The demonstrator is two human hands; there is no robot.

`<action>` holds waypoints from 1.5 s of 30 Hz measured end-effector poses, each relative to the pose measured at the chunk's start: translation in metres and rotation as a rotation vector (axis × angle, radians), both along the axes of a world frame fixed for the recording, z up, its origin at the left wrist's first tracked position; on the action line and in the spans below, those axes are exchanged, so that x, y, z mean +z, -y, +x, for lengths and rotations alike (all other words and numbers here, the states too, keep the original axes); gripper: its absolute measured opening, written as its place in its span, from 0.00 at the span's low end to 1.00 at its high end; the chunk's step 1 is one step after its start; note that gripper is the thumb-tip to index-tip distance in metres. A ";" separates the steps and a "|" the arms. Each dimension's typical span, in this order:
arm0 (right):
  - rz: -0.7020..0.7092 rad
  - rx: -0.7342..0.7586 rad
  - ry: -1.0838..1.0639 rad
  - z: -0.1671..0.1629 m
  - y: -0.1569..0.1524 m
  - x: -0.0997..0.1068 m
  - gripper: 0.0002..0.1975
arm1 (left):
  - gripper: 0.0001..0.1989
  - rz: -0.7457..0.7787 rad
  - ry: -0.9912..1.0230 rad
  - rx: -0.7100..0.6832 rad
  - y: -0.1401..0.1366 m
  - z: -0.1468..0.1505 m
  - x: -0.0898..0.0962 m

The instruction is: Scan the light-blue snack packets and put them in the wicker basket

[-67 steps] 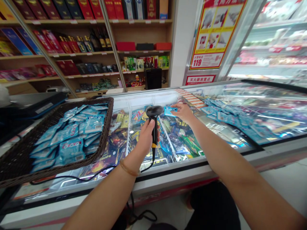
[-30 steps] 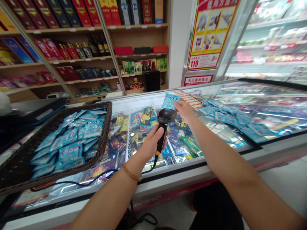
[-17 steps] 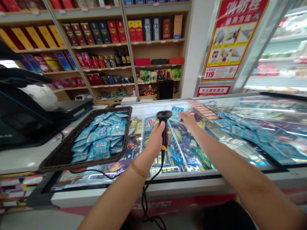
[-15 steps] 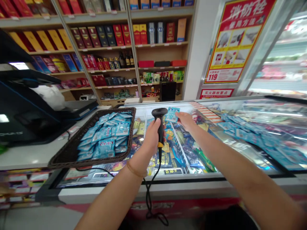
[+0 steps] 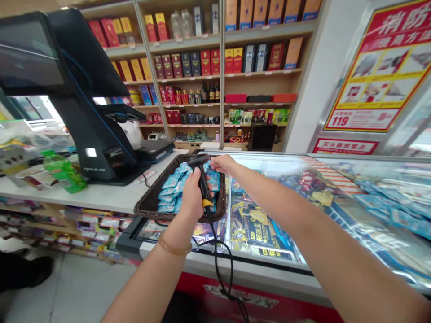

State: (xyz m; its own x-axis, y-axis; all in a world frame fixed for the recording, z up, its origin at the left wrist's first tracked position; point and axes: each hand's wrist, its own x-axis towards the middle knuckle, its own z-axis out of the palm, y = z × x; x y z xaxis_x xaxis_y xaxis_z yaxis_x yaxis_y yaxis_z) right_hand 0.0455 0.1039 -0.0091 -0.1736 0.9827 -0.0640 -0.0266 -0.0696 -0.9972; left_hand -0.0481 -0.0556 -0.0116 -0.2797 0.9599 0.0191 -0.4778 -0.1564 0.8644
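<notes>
My left hand (image 5: 192,194) is wrapped around the handle of a black barcode scanner (image 5: 203,181), its head tilted over a brown wicker basket (image 5: 144,204). Small blue packets (image 5: 171,183) are heaped inside the basket. Over the basket's far right part, my right hand (image 5: 225,164) has its fingers pinched at a blue packet (image 5: 208,167), mostly hidden by the scanner and fingers. A black cable (image 5: 217,258) hangs from the scanner's handle down the freezer front.
The basket rests on a glass-topped chest freezer (image 5: 262,264) at its left end. More blue packets (image 5: 397,204) lie on the glass at right. A checkout terminal (image 5: 97,103) and a green bottle (image 5: 63,170) stand on the left counter. A dark shoe (image 5: 38,269) shows at lower left.
My right hand has carried the blue packet left from beside the scanner to the basket. The scanner in my left hand is now over the basket. The view has turned left.
</notes>
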 end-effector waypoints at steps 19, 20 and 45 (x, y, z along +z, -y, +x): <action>0.150 -0.704 0.411 0.290 0.021 -0.077 0.17 | 0.25 0.118 -0.007 -0.356 -0.020 0.159 -0.042; 0.162 -0.749 0.467 0.313 0.027 -0.083 0.18 | 0.26 0.118 -0.011 -0.370 -0.022 0.168 -0.046; 0.173 -0.675 1.351 0.369 0.055 -0.116 0.24 | 0.26 -0.015 -0.151 -0.577 -0.025 0.196 -0.103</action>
